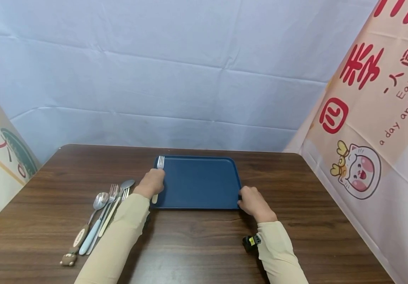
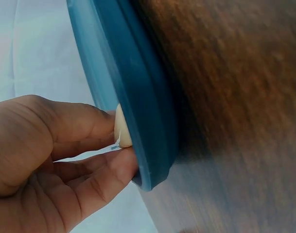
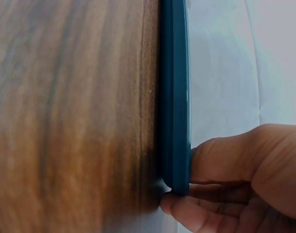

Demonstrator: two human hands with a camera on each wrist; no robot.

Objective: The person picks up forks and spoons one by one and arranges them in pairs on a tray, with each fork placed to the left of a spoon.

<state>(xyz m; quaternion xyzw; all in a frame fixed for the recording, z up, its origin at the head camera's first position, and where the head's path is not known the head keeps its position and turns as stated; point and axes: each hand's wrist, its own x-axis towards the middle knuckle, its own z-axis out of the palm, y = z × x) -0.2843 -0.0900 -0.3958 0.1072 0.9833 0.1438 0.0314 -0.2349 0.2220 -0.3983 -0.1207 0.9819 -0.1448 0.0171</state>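
A dark blue rectangular tray (image 1: 200, 183) lies flat near the table's back edge. At its left side my left hand (image 1: 153, 182) pinches a fork (image 1: 160, 162), tines pointing away from me and the cream handle end showing below the hand. The left wrist view shows that handle end (image 2: 122, 127) between thumb and fingers, right against the tray's rim (image 2: 143, 111). On the opposite side, my right hand (image 1: 255, 202) grips the tray near its front right corner. In the right wrist view the thumb lies on the rim (image 3: 179, 121), with fingertips at the corner's underside.
Left of the left forearm lies a group of cutlery: a spoon with a brown bear handle (image 1: 80, 236), a light blue-handled fork (image 1: 91, 236), another spoon (image 1: 127, 184) and more pieces partly behind the sleeve. White cloth (image 1: 175, 86) hangs behind the wooden table (image 1: 197, 244).
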